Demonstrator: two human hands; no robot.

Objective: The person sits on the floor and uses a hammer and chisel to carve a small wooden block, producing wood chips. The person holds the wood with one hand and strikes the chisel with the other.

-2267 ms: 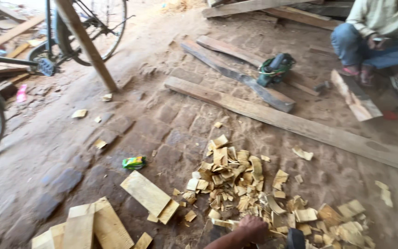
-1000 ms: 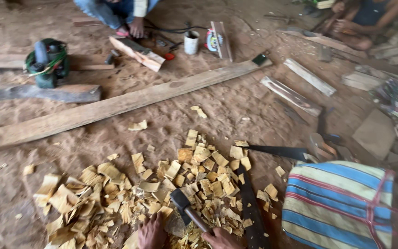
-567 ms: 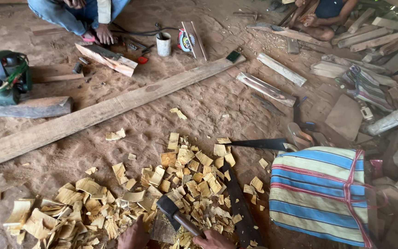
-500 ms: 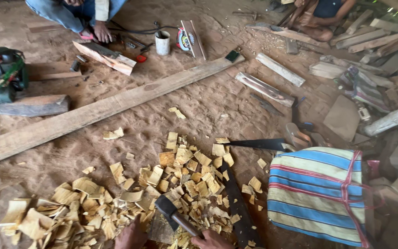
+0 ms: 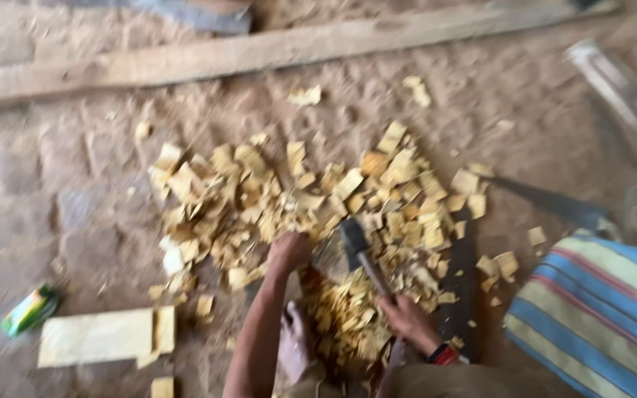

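A heap of pale wood chips lies on the dirt floor. Behind it runs a long wooden plank. A flat pale wood offcut lies to the heap's left. A striped cloth bag sits right, a saw blade behind it.

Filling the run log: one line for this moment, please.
left hand on wood piece | right hand grips hatchet | wood chips around
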